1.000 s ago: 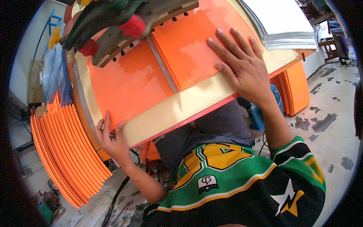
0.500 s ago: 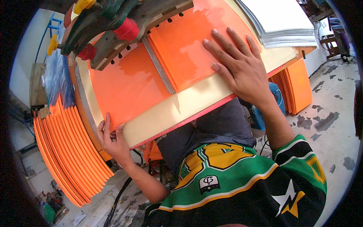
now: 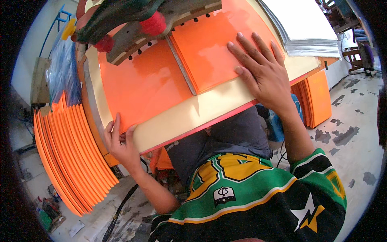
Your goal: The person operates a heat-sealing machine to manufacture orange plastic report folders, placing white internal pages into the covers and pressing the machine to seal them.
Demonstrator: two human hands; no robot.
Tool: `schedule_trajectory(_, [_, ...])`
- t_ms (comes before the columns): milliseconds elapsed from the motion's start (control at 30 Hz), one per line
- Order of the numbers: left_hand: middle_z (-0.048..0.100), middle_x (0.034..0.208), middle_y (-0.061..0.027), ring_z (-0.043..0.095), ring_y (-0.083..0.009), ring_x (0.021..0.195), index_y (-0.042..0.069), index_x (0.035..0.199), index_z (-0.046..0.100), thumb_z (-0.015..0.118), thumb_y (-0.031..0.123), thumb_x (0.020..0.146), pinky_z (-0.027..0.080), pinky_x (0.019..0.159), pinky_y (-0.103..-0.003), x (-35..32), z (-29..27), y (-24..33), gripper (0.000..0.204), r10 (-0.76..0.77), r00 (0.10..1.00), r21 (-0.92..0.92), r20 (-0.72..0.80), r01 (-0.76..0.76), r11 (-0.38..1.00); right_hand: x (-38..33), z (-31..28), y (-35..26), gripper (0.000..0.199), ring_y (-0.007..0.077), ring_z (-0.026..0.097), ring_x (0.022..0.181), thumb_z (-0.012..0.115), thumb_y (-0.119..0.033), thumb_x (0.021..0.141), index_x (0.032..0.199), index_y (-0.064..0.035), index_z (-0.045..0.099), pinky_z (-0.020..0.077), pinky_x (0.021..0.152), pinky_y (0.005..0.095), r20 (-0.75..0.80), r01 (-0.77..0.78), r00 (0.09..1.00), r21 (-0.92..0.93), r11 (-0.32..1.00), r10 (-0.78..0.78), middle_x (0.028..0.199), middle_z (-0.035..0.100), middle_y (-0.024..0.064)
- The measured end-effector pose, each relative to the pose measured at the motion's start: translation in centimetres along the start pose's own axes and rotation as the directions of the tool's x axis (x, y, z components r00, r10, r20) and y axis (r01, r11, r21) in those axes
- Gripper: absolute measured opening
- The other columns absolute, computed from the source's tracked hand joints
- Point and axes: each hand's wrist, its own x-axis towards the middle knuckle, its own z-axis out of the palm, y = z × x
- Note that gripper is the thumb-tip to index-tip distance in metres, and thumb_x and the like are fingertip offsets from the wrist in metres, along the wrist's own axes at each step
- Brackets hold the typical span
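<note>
The cream-topped table (image 3: 181,119), edged in red, lay before the person. On it, beneath and beside the dark green machine (image 3: 121,20), sat the orange sheet (image 3: 141,94) at left and the orange stack (image 3: 219,52) at right. A curved row of orange pieces (image 3: 74,157) stood beside the table's left end; the white stack (image 3: 302,24) occupied the far right. The right hand (image 3: 264,76) lay palm down on the orange stack, fingers spread apart. The left hand (image 3: 123,143) was at the orange sheet's near left corner, index finger and thumb apart; whether they gripped it could not be determined. A narrow grey strip (image 3: 181,64) ran between sheet and stack.
</note>
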Motion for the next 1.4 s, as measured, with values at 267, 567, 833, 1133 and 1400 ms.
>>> schedule_trajectory(267, [0.059, 0.12, -0.0062, 0.054, -0.0124, 0.084, 0.012, 0.137, 0.074, 0.087, 0.016, 0.087, 0.048, 0.067, -0.028, 0.1, 0.5, 0.5, 0.051, -0.022, 1.0, 0.004, 0.004, 0.022, 1.0, 0.0, 0.4, 0.2, 0.053, 0.0308, 0.036, 0.155, 0.049, -0.048, 0.107, 0.157, -0.0325, 0.051, 0.0195, 0.128, 0.0555, 0.05, -0.012, 0.999, 0.006, 1.0, 0.012, 0.166, 0.044, -0.0003])
schedule_trajectory(567, [0.056, 0.116, -0.0082, 0.056, -0.0231, 0.097, 0.012, 0.137, 0.072, 0.09, 0.031, 0.079, 0.051, 0.075, -0.035, 0.2, 0.1, 0.7, 0.064, -0.034, 0.999, -0.006, -0.038, 0.034, 0.999, 0.7, -0.3, 0.0, 0.055, 0.0315, 0.029, 0.159, 0.049, -0.044, 0.107, 0.16, -0.0288, 0.049, 0.0163, 0.128, 0.0571, 0.128, -0.02, 0.992, 0.02, 1.0, 0.017, 0.171, 0.038, 0.0025])
schedule_trajectory(833, [0.053, 0.119, -0.013, 0.057, -0.0323, 0.103, 0.013, 0.142, 0.067, 0.09, 0.041, 0.071, 0.05, 0.089, -0.042, -0.1, -0.9, 1.1, 0.08, -0.087, 0.995, -0.036, 0.051, 0.089, 0.995, 0.9, -1.8, -1.8, 0.054, 0.0322, 0.027, 0.16, 0.051, -0.038, 0.107, 0.159, -0.0238, 0.051, 0.012, 0.129, 0.0585, 0.196, -0.088, 0.977, 0.02, 0.996, 0.082, 0.17, 0.039, 0.0051])
schedule_trajectory(1133, [0.053, 0.117, -0.0155, 0.054, -0.029, 0.089, 0.013, 0.148, 0.063, 0.089, 0.048, 0.075, 0.048, 0.075, -0.04, 0.0, -0.9, 1.0, 0.084, -0.141, 0.968, -0.089, 0.208, 0.163, 0.983, 1.5, -1.9, -0.8, 0.058, 0.0387, 0.027, 0.159, 0.047, -0.036, 0.107, 0.155, -0.0035, 0.052, 0.0143, 0.128, 0.0567, 0.224, -0.081, 0.972, 0.068, 0.994, 0.064, 0.168, 0.041, 0.0163])
schedule_trajectory(1400, [0.053, 0.123, -0.0135, 0.053, -0.0196, 0.072, 0.016, 0.154, 0.058, 0.082, 0.042, 0.093, 0.044, 0.059, -0.036, -0.2, -2.3, -0.2, 0.071, -0.088, 0.942, -0.175, 0.324, 0.152, 0.973, 0.0, -1.9, 0.4, 0.067, 0.043, 0.03, 0.156, 0.038, -0.042, 0.108, 0.152, 0.0059, 0.049, 0.0197, 0.127, 0.055, 0.314, -0.12, 0.943, 0.006, 0.993, 0.112, 0.164, 0.043, 0.023])
